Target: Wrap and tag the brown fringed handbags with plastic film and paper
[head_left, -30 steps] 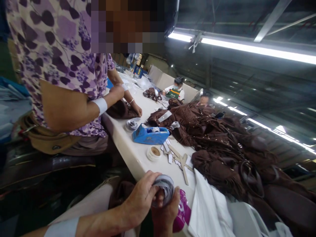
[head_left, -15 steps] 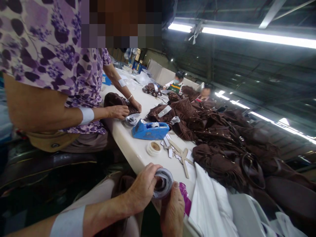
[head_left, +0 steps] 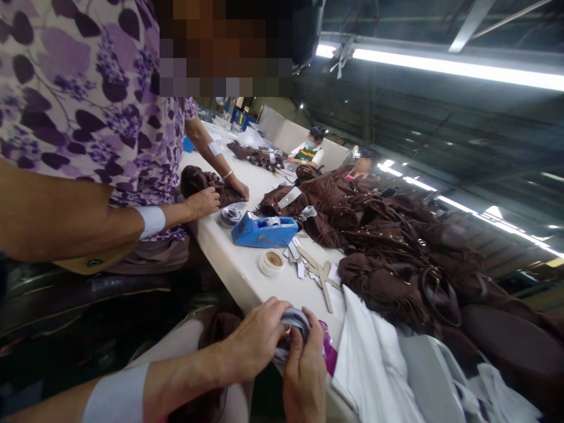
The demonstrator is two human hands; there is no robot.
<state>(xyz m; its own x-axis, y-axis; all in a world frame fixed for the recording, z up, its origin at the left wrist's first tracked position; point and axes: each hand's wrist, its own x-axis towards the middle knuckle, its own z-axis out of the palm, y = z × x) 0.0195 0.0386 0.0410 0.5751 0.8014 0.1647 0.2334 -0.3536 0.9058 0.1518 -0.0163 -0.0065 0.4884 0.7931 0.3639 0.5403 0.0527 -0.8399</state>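
Between my two hands is a coil that looks like a rolled strap in greyish, shiny wrapping. My left hand grips its left side, fingers curled over the top. On the other side my right hand is closed around it, with the thumb at the central hole. Both hands hold the coil just off the table's front edge, above my lap. A brown fabric piece lies on my lap behind my left forearm. My fingers hide part of the coil's lower side.
A blue tape dispenser, a small round tub and scattered paper strips lie on the white table. Brown fringed bags are heaped right, beside white cloth. At left, a co-worker's hands touch a brown bundle.
My right hand has moved up around the coil, its thumb now at the central hole and its fingers over the upper right rim. The coil has turned slightly. The camera view has shifted a little.
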